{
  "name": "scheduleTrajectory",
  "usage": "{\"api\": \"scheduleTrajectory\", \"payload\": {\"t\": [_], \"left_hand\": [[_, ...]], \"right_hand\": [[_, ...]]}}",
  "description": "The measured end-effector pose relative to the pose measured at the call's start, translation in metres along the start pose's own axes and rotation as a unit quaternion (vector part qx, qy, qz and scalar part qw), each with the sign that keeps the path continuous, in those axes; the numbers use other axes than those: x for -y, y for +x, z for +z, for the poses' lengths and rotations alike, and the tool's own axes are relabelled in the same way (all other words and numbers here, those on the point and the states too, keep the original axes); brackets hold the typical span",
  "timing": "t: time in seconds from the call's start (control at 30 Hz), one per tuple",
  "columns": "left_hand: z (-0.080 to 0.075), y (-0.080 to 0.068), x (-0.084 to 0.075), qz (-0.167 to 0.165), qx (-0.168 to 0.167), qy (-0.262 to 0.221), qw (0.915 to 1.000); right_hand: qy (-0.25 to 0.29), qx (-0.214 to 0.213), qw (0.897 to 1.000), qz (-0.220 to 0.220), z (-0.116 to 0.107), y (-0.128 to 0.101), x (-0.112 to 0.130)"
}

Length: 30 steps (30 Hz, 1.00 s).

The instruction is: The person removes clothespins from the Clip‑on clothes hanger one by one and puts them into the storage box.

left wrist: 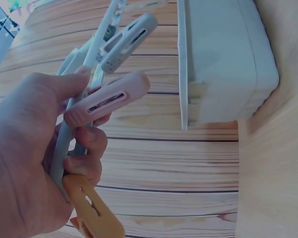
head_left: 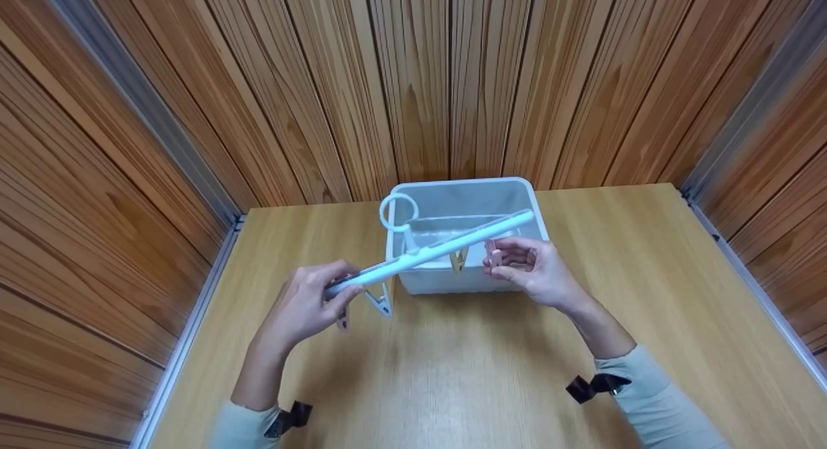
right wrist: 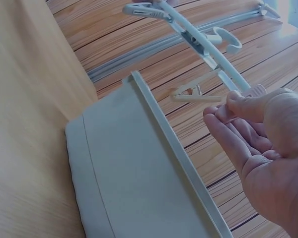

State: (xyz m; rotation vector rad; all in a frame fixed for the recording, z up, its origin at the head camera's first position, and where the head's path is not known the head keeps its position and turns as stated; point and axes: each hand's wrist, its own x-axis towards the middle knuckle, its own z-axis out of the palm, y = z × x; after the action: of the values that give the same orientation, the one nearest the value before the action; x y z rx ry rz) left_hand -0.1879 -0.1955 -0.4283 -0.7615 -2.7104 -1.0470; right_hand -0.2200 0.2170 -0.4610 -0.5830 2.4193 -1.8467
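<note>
A light blue clip hanger [head_left: 446,247] with a ring-shaped hook [head_left: 382,213] is held slanting over a bin, its right end higher in the head view. My left hand [head_left: 307,305] grips its left end, fingers wrapped around the bar. Beside those fingers hang an orange clip [left wrist: 95,208] and a pink clip [left wrist: 109,98]. Further along are a blue clip [head_left: 381,302] and a beige clip [head_left: 459,260]. Near the right end, my right hand [head_left: 539,274] pinches another pink clip [head_left: 493,254] between thumb and fingers. That clip is partly hidden by the fingertips in the right wrist view.
The pale grey bin [head_left: 465,282] stands on the wooden table [head_left: 439,378], close to the back wall [head_left: 426,93]. Wood-panelled walls with metal edge strips enclose the table at the back and both sides. Dark straps with small black blocks sit on both sleeves.
</note>
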Motion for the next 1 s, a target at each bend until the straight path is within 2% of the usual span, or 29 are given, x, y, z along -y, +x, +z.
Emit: {"api": "scheduleTrajectory", "payload": {"t": [0.27,0.5,0.67,0.87,1.0], "left_hand": [[0.003,-0.004,-0.02,0.012,-0.022,0.051,0.9984],[0.007,-0.006,-0.027,0.009,-0.045,0.078,0.9958],[0.004,-0.005,-0.028,0.002,-0.026,0.058,0.998],[-0.005,-0.002,-0.017,0.019,0.002,0.018,0.9996],[-0.009,-0.002,-0.01,-0.001,0.028,-0.017,0.9994]], "right_hand": [[-0.018,-0.027,0.999,-0.022,0.001,0.0,-0.003],[-0.042,-0.046,0.997,-0.035,0.001,0.0,-0.006],[-0.063,-0.048,0.996,-0.041,0.001,-0.001,-0.006],[-0.062,-0.028,0.995,-0.073,0.0,-0.003,-0.006],[-0.058,-0.012,0.996,-0.068,-0.001,-0.004,-0.004]]}}
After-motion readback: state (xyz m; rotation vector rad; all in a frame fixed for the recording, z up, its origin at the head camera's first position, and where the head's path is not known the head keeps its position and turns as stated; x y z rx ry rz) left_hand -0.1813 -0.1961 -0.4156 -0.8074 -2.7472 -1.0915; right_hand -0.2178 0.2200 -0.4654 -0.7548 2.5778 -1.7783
